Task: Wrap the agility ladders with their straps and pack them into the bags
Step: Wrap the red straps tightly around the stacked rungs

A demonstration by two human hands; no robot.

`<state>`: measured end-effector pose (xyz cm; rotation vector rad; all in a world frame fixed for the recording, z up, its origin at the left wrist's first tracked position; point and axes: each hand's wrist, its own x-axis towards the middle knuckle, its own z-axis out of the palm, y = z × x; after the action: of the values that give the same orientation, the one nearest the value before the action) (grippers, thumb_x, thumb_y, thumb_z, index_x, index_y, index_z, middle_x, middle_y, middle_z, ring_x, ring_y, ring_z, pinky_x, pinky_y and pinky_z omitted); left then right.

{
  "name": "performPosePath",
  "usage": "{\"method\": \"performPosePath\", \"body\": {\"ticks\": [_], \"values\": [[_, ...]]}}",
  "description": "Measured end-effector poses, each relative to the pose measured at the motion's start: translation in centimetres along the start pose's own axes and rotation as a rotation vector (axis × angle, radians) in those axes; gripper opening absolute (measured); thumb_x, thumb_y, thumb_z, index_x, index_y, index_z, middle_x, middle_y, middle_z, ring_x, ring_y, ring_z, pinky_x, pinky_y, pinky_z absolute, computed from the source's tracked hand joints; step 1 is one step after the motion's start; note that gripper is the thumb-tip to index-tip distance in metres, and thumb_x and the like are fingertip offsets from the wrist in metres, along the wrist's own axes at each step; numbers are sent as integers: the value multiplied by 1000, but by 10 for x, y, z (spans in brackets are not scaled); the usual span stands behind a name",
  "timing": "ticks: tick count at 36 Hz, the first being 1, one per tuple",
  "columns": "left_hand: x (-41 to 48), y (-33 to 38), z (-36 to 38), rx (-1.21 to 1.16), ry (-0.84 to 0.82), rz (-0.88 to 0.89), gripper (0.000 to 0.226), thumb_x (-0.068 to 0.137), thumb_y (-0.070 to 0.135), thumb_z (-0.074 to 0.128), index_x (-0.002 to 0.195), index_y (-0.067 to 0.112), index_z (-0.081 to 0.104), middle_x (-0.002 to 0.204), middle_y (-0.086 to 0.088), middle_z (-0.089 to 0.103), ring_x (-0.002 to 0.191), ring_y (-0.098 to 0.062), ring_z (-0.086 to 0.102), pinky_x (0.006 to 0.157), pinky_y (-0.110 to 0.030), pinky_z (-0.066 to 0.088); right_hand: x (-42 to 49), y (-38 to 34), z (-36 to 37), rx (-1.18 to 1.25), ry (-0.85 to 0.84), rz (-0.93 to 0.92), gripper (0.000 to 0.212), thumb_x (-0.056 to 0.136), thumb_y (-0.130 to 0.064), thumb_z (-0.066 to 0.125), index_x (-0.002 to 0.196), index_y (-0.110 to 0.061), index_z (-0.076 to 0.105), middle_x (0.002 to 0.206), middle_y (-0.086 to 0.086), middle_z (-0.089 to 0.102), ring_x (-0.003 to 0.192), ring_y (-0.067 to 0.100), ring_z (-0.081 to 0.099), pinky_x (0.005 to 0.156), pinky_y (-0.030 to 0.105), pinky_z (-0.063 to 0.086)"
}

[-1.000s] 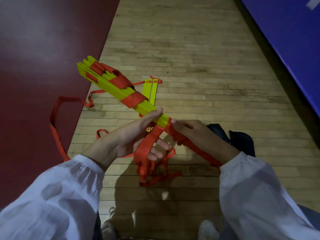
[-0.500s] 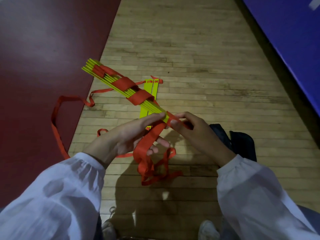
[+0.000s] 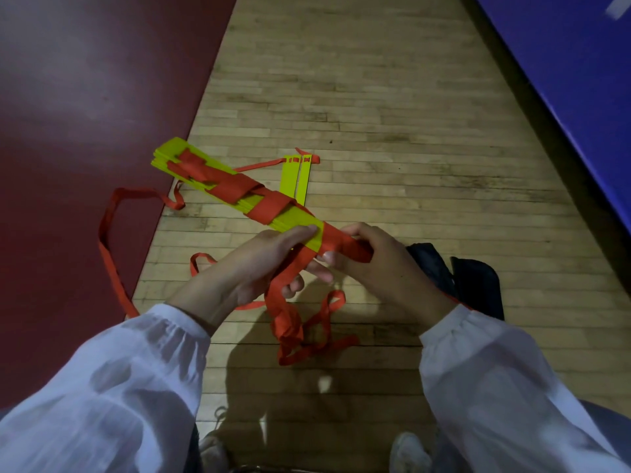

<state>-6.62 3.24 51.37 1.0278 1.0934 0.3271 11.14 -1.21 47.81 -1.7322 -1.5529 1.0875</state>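
A stacked bundle of yellow ladder rungs (image 3: 290, 218) is held above the floor, pointing up and left, with red strap turns around its middle. My left hand (image 3: 259, 264) grips the bundle's near end from the left, thumb along the top. My right hand (image 3: 372, 264) holds the red strap (image 3: 345, 245) flat across that same end. Loose strap (image 3: 300, 322) hangs from the hands and piles on the floor. Two more yellow rungs (image 3: 296, 177) lie on the floor behind the bundle. A dark bag (image 3: 474, 285) lies on the floor under my right wrist.
Wooden floor (image 3: 375, 114) runs ahead. A dark red mat (image 3: 85, 114) covers the left side, with a long strap loop (image 3: 109, 240) trailing over its edge. A blue mat (image 3: 573, 80) borders the right. My shoes (image 3: 408, 452) show at the bottom.
The bundle has turned so its flat face shows upward. My right hand has brought the strap over the near end and laid it flat there. The left hand has kept its grip.
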Motion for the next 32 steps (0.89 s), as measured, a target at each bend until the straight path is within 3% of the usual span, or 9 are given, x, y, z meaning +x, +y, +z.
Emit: {"method": "performPosePath", "body": {"ticks": [2, 6, 11, 14, 18, 20, 22, 27, 32], "values": [[-1, 0, 0, 9, -10, 26, 39, 98, 39, 47, 101, 5, 66, 90, -22, 73, 40, -16, 44, 38, -19, 36, -1, -1, -4, 58, -28, 0, 47, 74, -61, 66, 110, -31, 63, 106, -6, 63, 99, 8, 59, 87, 32, 50], [-3, 0, 1, 38, -57, 70, 40, 96, 38, 50, 98, 1, 66, 91, -23, 72, 40, -17, 46, 38, -20, 38, -3, -6, -14, 122, -53, -11, 38, 76, -62, 51, 98, -35, 65, 91, -13, 66, 84, 0, 63, 70, 16, 49], [-4, 0, 2, 84, -102, 55, 44, 96, 37, 48, 90, -2, 68, 91, -19, 74, 39, -15, 49, 37, -18, 40, 0, -2, -18, 106, -80, 23, 52, 73, -62, 52, 105, -24, 69, 98, 0, 69, 91, 13, 65, 76, 26, 51], [-4, 0, 1, 59, -120, 5, 40, 96, 38, 48, 98, 1, 66, 91, -18, 74, 40, -15, 54, 37, -18, 44, 1, -1, -19, 150, -107, 49, 49, 73, -60, 57, 104, -24, 69, 98, 2, 70, 89, 17, 67, 79, 34, 53], [-3, 1, 1, 1, -142, -64, 44, 91, 40, 55, 110, 2, 65, 98, -17, 73, 51, -18, 62, 48, -24, 54, 2, -2, -19, 175, -105, 17, 26, 77, -49, 63, 92, -30, 68, 92, -4, 69, 80, 4, 66, 69, 19, 51], [-2, 1, 0, -45, -148, -96, 49, 81, 42, 61, 112, 5, 65, 100, -15, 72, 62, -21, 66, 56, -29, 58, 1, -2, -19, 155, -83, -10, 32, 75, -51, 63, 94, -26, 68, 93, -4, 69, 82, 4, 65, 68, 16, 50], [-2, 1, -1, -81, -158, -139, 50, 73, 43, 63, 109, 8, 65, 97, -14, 71, 67, -23, 68, 60, -33, 59, 1, -2, -17, 135, -63, -33, 42, 71, -55, 63, 96, -23, 69, 94, -2, 69, 86, 8, 64, 71, 18, 50], [-1, 3, -2, -99, -173, -215, 38, 85, 42, 59, 106, 10, 63, 90, -14, 70, 62, -24, 68, 62, -35, 60, 2, 2, -12, 103, 13, -65, 33, 74, -49, 71, 93, -22, 69, 90, -4, 68, 86, 12, 64, 75, 28, 52], [-2, 4, -2, -103, -209, -219, 53, 74, 44, 61, 112, 8, 61, 91, -15, 71, 56, -20, 67, 55, -29, 59, 3, 4, -10, 67, 123, -87, 26, 76, -40, 78, 92, -22, 66, 88, -5, 60, 79, 9, 58, 68, 22, 45]]}}
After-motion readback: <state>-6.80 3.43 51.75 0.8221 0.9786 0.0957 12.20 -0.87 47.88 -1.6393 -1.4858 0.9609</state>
